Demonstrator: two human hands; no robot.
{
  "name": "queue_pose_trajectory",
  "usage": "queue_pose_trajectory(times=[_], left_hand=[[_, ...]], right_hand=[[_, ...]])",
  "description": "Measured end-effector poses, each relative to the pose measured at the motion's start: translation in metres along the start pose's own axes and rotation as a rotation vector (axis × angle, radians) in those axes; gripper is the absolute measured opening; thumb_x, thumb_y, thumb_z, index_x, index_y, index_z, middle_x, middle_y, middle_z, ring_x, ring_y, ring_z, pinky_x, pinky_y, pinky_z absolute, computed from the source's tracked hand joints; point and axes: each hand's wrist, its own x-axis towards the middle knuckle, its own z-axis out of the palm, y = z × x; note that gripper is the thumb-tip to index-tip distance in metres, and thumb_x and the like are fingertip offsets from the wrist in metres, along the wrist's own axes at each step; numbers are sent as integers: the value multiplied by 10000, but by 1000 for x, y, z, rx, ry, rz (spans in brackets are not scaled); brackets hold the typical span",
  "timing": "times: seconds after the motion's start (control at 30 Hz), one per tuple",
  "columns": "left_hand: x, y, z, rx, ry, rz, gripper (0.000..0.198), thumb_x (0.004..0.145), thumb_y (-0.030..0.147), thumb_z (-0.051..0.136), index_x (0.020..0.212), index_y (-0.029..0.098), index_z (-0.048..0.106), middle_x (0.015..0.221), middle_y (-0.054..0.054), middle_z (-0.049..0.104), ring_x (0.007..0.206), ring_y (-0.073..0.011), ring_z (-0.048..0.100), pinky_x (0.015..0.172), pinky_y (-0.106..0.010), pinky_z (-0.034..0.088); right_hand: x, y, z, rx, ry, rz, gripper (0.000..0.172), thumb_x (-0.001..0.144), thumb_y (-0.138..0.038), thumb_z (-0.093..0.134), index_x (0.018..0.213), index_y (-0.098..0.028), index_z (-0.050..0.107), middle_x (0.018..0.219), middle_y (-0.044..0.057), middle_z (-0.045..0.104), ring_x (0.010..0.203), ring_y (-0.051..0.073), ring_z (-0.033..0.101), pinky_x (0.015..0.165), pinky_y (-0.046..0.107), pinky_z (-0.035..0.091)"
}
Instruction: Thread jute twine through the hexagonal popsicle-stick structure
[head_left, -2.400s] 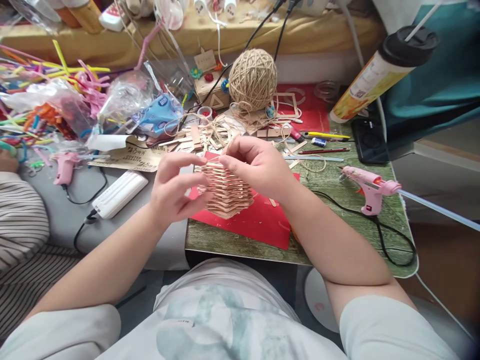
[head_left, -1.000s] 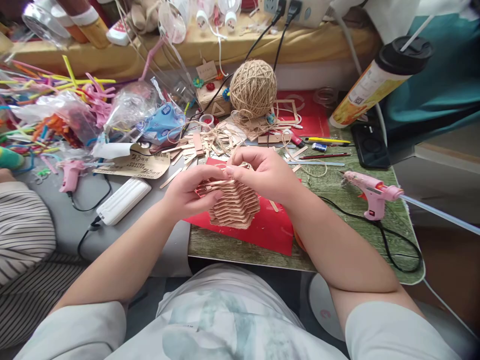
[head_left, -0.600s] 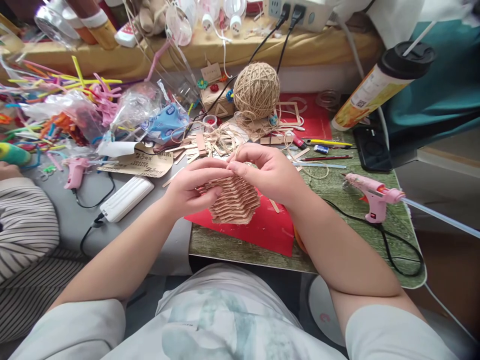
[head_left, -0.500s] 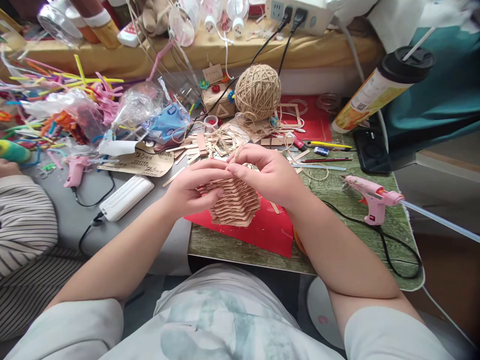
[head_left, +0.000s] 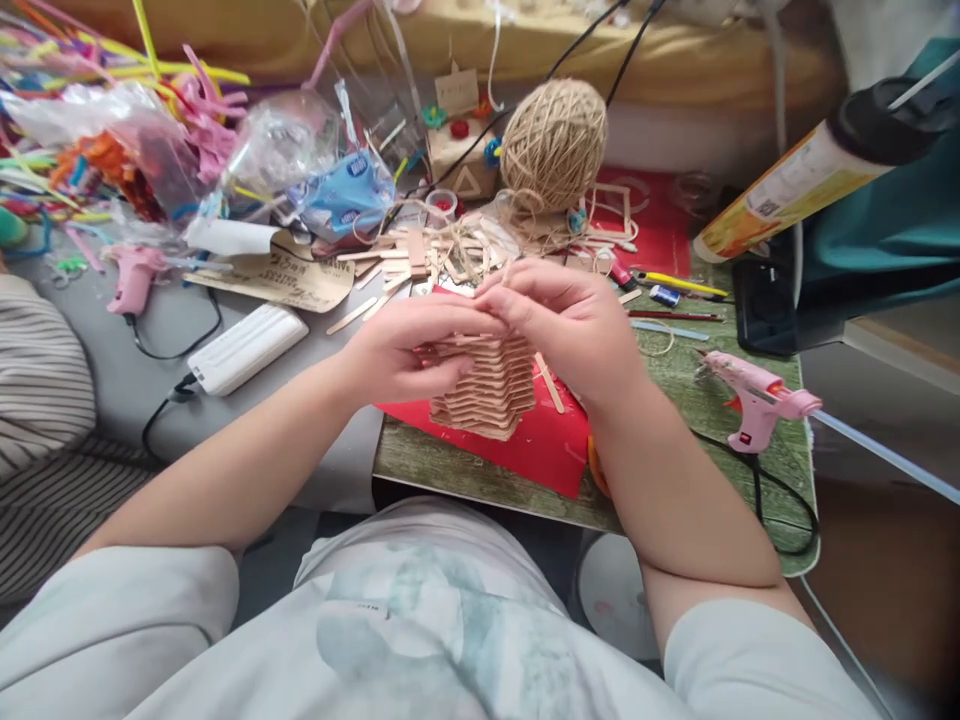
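Note:
A stacked basket of craft sticks point(head_left: 487, 395), with ridged, zigzag walls, is held over a red sheet point(head_left: 525, 450). My left hand point(head_left: 420, 350) grips it from the left, thumb across the near wall and fingers over the top. At its top edge, my right hand point(head_left: 562, 325) has thumb and forefinger pinched together, with a thin strand of twine point(head_left: 504, 274) showing at the fingertips. The fingers hide most of the top. Behind my hands sits a big ball of twine point(head_left: 555, 145), next to a heap of loose craft sticks point(head_left: 416, 255).
A pink glue gun point(head_left: 757, 395) with a long glue stick lies at right, near a phone point(head_left: 765, 305) and a tall cup point(head_left: 802, 170). Another pink glue gun point(head_left: 135, 275), a white power strip point(head_left: 247, 348) and pipe cleaners point(head_left: 202, 110) are at left. A person's striped sleeve point(head_left: 41, 370) shows there.
The camera view has tilted downward and shifted. My hands stay at the basket's top edge, and the basket has turned slightly and looks more upright.

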Motion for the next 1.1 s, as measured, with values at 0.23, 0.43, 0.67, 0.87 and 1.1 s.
queue_pose_trajectory(times=[0.23, 0.43, 0.67, 0.87, 1.1], left_hand=[[0, -1, 1, -1, -3, -143, 342, 879, 553, 808, 1130, 323, 841, 1195, -58, 816, 1092, -307, 802, 983, -500, 664], [4, 4, 2, -33, 11, -119, 328, 855, 529, 853, 1103, 314, 858, 1155, -68, 823, 1041, -311, 815, 932, -479, 682], [2, 2, -1, -2, -45, 45, 353, 939, 291, 789, 1286, 227, 798, 1296, -83, 796, 1122, -225, 778, 998, -349, 656], [1, 0, -4, 8, -34, 35, 314, 932, 275, 807, 1232, 183, 797, 1312, -88, 790, 1123, -215, 774, 1018, -332, 640], [-4, 10, 6, 29, -25, 137, 364, 889, 206, 806, 1246, 275, 783, 1145, -88, 831, 956, -198, 821, 856, -262, 673]], right_hand=[[-3, -7, 2, -6, -32, 60, 339, 919, -585, 831, 893, -248, 808, 1050, 59, 762, 1126, 269, 725, 957, 417, 603], [-2, -3, 4, 47, 25, 59, 445, 893, -677, 818, 933, -237, 761, 1004, 44, 769, 1005, 233, 730, 910, 392, 610], [-2, 3, 4, -43, 15, 86, 498, 894, -743, 778, 899, -248, 718, 972, 48, 734, 1024, 253, 686, 904, 410, 617], [-3, -2, 2, -22, -3, 39, 455, 899, -690, 806, 851, -248, 708, 1004, 54, 731, 1069, 257, 692, 921, 411, 605], [-1, -21, -21, -25, -323, -1, 326, 881, -552, 871, 844, -243, 776, 1008, 51, 760, 1057, 249, 694, 970, 425, 573]])
